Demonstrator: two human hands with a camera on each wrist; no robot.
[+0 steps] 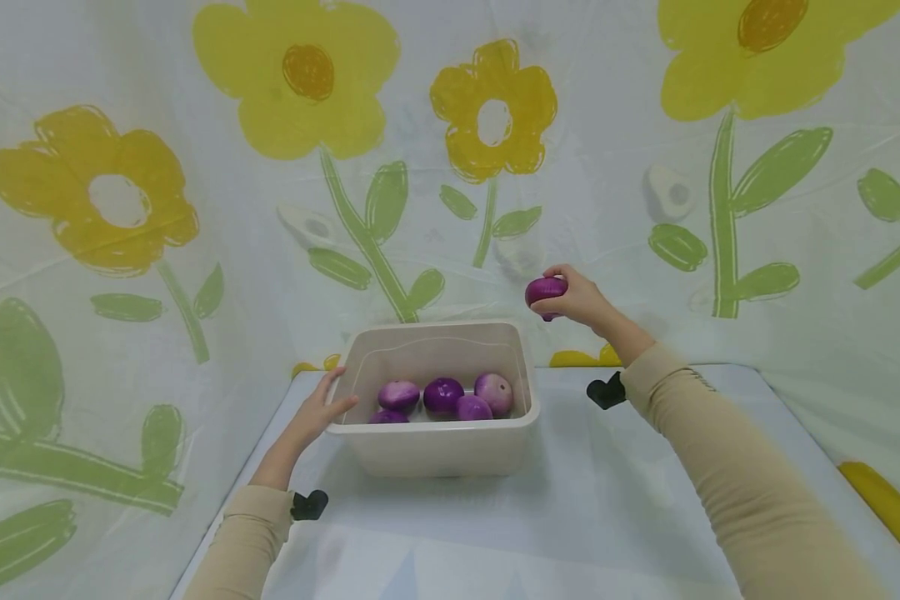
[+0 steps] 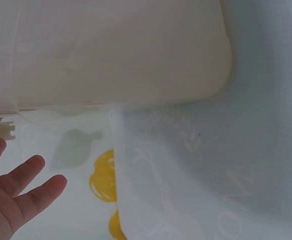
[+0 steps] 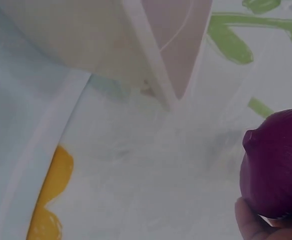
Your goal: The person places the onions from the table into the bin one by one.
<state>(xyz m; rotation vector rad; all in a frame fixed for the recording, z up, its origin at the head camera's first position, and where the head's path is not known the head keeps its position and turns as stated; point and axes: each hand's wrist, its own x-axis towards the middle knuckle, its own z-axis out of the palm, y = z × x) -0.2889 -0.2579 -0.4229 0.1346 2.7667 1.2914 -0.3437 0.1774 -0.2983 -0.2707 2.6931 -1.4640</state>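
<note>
A purple onion (image 1: 546, 289) is gripped in my right hand (image 1: 579, 298), raised above and just right of the bin's far right corner. The right wrist view shows the same onion (image 3: 276, 165) with fingertips under it. A pale plastic bin (image 1: 435, 450) stands on the table with several purple onions (image 1: 443, 396) lying in it, some paler than others. My left hand (image 1: 322, 408) is at the bin's left rim, fingers spread and straight. In the left wrist view the left hand (image 2: 20, 195) shows spread fingers beside the bin's wall (image 2: 125, 55).
The table (image 1: 607, 517) has a pale cover and stands against a hanging cloth (image 1: 592, 108) printed with yellow flowers. Dark heart-shaped pieces show beside both sleeves, one (image 1: 607, 390) by the right cuff and one (image 1: 310, 505) by the left.
</note>
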